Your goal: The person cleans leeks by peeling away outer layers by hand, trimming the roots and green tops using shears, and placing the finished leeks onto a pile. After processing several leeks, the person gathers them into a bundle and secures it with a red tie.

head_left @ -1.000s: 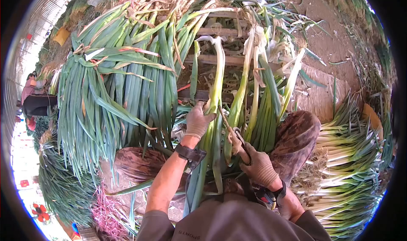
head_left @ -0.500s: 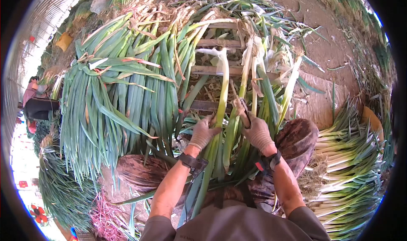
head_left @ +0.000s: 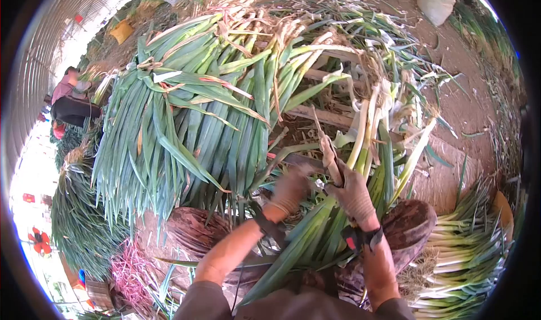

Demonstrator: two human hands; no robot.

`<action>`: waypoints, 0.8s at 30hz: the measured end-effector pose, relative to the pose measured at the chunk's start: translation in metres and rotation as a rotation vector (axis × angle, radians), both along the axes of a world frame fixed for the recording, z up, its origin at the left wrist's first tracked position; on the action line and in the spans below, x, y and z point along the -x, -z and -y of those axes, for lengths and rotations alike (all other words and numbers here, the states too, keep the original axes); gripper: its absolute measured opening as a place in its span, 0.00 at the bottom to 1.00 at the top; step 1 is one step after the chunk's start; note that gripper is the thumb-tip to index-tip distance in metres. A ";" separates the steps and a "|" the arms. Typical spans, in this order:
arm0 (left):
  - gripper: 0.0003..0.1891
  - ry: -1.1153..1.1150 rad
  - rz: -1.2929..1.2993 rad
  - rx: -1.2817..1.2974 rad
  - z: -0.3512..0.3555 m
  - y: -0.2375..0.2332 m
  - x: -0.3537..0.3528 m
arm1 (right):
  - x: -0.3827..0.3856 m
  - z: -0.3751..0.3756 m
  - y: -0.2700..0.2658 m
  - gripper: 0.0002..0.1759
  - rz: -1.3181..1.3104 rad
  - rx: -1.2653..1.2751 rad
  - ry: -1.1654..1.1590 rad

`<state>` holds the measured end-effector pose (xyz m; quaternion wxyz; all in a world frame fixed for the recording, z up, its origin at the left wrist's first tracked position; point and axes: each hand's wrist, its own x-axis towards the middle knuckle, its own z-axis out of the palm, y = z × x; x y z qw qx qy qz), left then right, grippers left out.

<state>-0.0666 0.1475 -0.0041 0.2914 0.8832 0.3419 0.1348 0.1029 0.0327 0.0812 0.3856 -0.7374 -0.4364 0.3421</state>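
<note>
The gloved right hand (head_left: pixel 355 195) had its grip closed on a thin-bladed tool (head_left: pixel 328 150), tip pointing up and away from the person. Just beside it, the gloved left hand (head_left: pixel 290 189) lay on the bundle of leeks (head_left: pixel 315 235); blur hid whether its grip was wide or narrow. The bundle lay across the person's lap, beside the right knee (head_left: pixel 414 230). A heap of leeks (head_left: pixel 191 123) draped over the left side of a wooden rack (head_left: pixel 332 117).

I see matt knitted cloth over the left hand (head_left: pixel 290 190) and right hand (head_left: pixel 355 195); leaves (head_left: pixel 197 128) smooth, matt; slats (head_left: pixel 329 117) rough bare wood.
</note>
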 end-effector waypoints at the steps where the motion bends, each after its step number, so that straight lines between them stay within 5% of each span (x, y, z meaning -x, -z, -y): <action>1: 0.28 -0.166 -0.051 -0.219 -0.037 -0.008 0.010 | 0.008 -0.002 -0.017 0.38 -0.045 0.053 -0.010; 4: 0.48 -0.526 -0.341 -0.582 -0.117 -0.046 0.042 | 0.032 0.002 -0.018 0.38 0.052 0.011 -0.251; 10: 0.63 -0.523 -0.527 -0.579 -0.088 -0.009 0.071 | 0.050 0.002 0.002 0.42 -0.103 0.067 -0.216; 14: 0.44 -0.651 -0.617 -0.581 -0.126 0.022 0.068 | 0.045 0.011 0.022 0.43 -0.112 0.075 -0.200; 15: 0.31 -0.636 -0.583 -0.700 -0.134 0.019 0.068 | 0.041 0.013 0.026 0.43 -0.104 0.078 -0.186; 18: 0.24 -0.566 -0.342 -0.308 -0.141 -0.005 0.061 | 0.034 0.021 0.026 0.42 -0.127 0.085 -0.117; 19: 0.17 -0.468 -0.254 -0.384 -0.126 -0.020 0.053 | 0.031 0.020 0.019 0.41 -0.160 0.089 -0.091; 22: 0.18 -0.203 -0.058 -0.352 -0.071 -0.058 0.011 | 0.027 0.025 0.015 0.40 -0.223 0.038 -0.005; 24: 0.17 -0.036 -0.078 -0.112 -0.027 -0.065 -0.012 | 0.021 0.032 0.001 0.39 -0.282 0.035 0.048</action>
